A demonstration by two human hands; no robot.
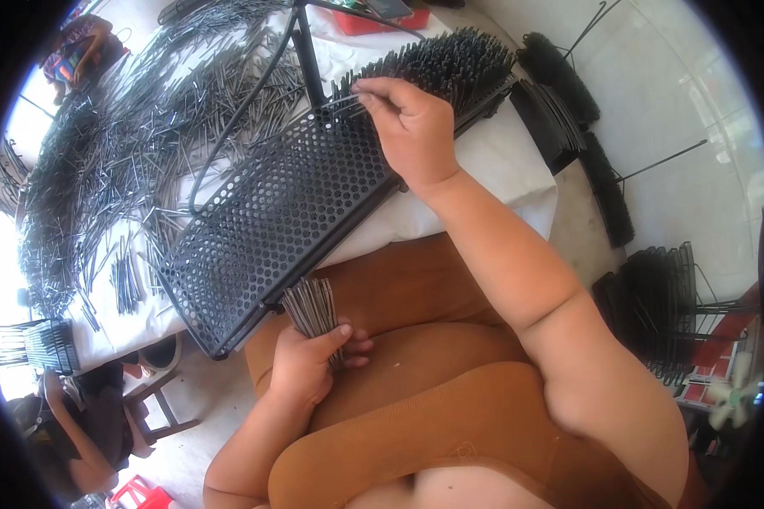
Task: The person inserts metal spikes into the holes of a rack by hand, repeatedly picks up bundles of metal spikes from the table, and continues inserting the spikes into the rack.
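My left hand is closed round a bundle of thin dark strips, which stand nearly upright above my lap. Farther up and to the right, my right hand pinches one slim strip between thumb and fingertips. It hovers over a slanted black rack with a perforated top of many round holes. At the rack's far right end, dark strips stand densely packed upright. The holes nearer to me and to the left have nothing standing in them.
Loose strips lie heaped across the white-covered table. A black post rises behind the rack. Black bristly brushes lie on the right. Another person sits at lower left, near a stool. A red container is at the back.
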